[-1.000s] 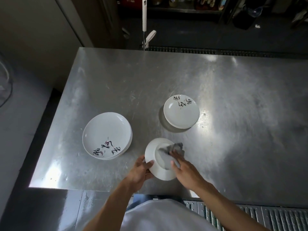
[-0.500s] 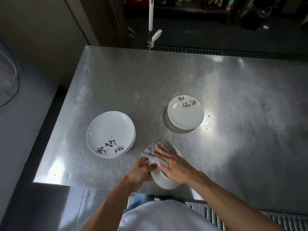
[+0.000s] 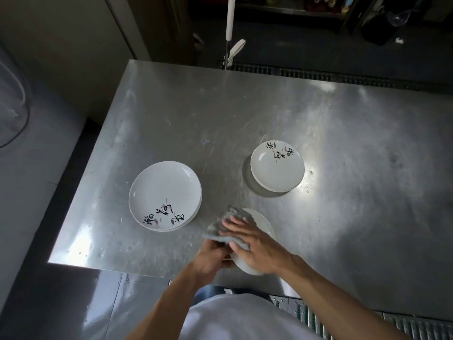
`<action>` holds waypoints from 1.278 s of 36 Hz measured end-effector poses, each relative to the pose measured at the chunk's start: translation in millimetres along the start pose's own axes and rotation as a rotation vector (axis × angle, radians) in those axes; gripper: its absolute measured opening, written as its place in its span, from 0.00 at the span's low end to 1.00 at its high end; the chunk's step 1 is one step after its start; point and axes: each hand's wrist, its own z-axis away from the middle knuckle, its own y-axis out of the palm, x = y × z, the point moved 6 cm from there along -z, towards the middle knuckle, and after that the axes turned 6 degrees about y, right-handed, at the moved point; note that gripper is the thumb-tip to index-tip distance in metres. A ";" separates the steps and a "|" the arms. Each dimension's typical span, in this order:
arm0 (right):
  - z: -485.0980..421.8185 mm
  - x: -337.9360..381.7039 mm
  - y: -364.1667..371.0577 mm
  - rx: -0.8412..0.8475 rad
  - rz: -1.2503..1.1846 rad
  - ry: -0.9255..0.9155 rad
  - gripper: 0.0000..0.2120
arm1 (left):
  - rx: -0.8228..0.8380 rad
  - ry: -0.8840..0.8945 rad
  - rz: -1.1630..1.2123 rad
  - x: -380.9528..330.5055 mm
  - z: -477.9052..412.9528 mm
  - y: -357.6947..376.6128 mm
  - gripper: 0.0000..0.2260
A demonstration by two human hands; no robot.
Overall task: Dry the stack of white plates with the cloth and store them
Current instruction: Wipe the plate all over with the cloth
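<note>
Near the 6 o'clock edge of the steel bench, a white plate was held tilted off the surface. Its visible outline was an oval running roughly from 12 to 6 o'clock. The left hand gripped it from the 9 o'clock side with curled fingers, partly under the grey cloth. The right hand lay flat on top, its fingers straight and slightly spread toward 10 o'clock, pressing the cloth against the plate. Which face of the plate was up could not be told under the cloth.

At 10 o'clock from the hands sat a larger plate stack, face up, with its brush lettering at its 6 o'clock rim. At 1 o'clock, well apart, sat a smaller plate stack, with its lettering toward 12 o'clock.
</note>
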 end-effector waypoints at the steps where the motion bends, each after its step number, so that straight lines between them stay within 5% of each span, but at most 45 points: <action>1: -2.4 -9.6 -4.0 -0.020 0.037 0.064 0.20 | -0.010 -0.005 -0.004 0.2 -1.3 -2.9 0.15; 4: -3.2 -36.0 -19.5 -0.093 0.047 0.287 0.22 | -0.009 -0.024 -0.016 -4.6 -1.8 -6.6 0.18; 8: 5.3 -14.5 2.0 0.086 0.107 0.001 0.23 | -0.010 -0.034 -0.071 -5.9 -1.5 -8.8 0.15; 12: 1.0 -38.0 -16.0 -0.132 0.139 0.272 0.24 | 0.022 -0.056 -0.067 -13.2 -1.1 -4.9 0.17; 17: 2.1 -12.7 0.8 0.039 0.154 0.020 0.24 | 0.099 -0.060 -0.084 -16.7 -0.5 2.7 0.21; 23: -3.6 -52.0 -31.1 -0.117 -0.082 0.532 0.25 | -0.089 -0.022 0.062 -14.8 -5.8 -4.4 0.20; 27: 5.1 -49.0 -26.6 -0.138 -0.225 0.560 0.24 | -0.147 -0.013 0.155 -11.5 -9.1 -1.6 0.21; 37: 8.2 -3.1 -7.0 0.013 0.021 0.043 0.22 | 0.020 -0.014 0.032 -8.5 -0.8 -0.7 0.22; 41: 0.0 -25.6 -21.7 -0.079 0.020 0.250 0.24 | 0.027 -0.037 -0.006 -11.0 0.5 -0.8 0.25; 46: 8.2 -4.4 2.4 0.065 0.105 -0.082 0.23 | 0.057 -0.036 -0.009 -10.8 3.6 1.6 0.21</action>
